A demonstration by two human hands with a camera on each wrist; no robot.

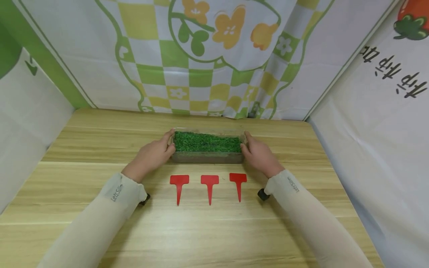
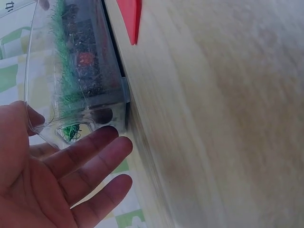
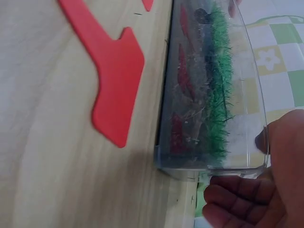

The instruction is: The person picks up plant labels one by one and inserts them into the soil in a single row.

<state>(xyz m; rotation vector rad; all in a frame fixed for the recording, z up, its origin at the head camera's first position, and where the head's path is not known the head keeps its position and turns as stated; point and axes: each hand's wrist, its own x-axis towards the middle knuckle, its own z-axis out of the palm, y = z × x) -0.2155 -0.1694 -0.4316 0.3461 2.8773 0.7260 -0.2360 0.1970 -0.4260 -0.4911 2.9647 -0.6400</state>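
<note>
A clear plastic box (image 1: pixel 207 158) with green artificial grass (image 1: pixel 207 142) over a dark filling stands on the table, long side toward me. My left hand (image 1: pixel 151 156) grips its left end, thumb at the rim and fingers along the outer end wall. At the opposite end my right hand (image 1: pixel 263 156) holds the box the same way, thumb over the rim and fingers outside. In front of the box lie three red T-shaped plant labels: a left one (image 1: pixel 179 180), a middle one (image 1: pixel 209 180) and a right one (image 1: pixel 238 178), stems pointing toward me.
The wooden table (image 1: pixel 207 238) extends to both sides and toward me. A checked, flowered curtain (image 1: pixel 207 78) hangs along its back edge. White printed cloth (image 1: pixel 375 123) borders the right side, and another white cloth (image 1: pixel 33 104) the left.
</note>
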